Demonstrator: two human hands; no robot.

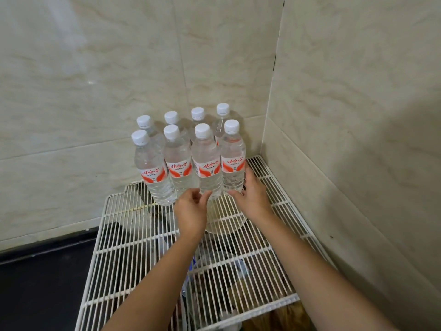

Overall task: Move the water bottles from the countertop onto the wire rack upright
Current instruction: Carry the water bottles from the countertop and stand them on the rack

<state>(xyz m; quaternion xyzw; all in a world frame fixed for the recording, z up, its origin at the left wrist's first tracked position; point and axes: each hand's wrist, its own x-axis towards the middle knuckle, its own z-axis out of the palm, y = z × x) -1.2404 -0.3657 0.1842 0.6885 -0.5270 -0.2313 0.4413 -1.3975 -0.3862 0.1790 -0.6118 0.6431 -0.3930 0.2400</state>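
- head view: eight water bottles (177,154) upright in 2 rows on wire rack (133,247), mid-frame, by tiled corner (269,115).
- right grip (253,197) cups lower body of front-right bottle (233,161), thumb on its side.
- left grip (191,209) loosely curled at base of next bottle (206,168); holding or just touching, can't tell.
- handling, prob.: full so heavyish, thin walls give, smooth; take at ribbed lower body; may wobble on wires.

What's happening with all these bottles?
Eight clear plastic water bottles with white caps stand upright on a white wire rack in a tiled corner. A person's right hand curls round the base of the front-right bottle; the left hand sits at the base of the next bottle, grip unclear.
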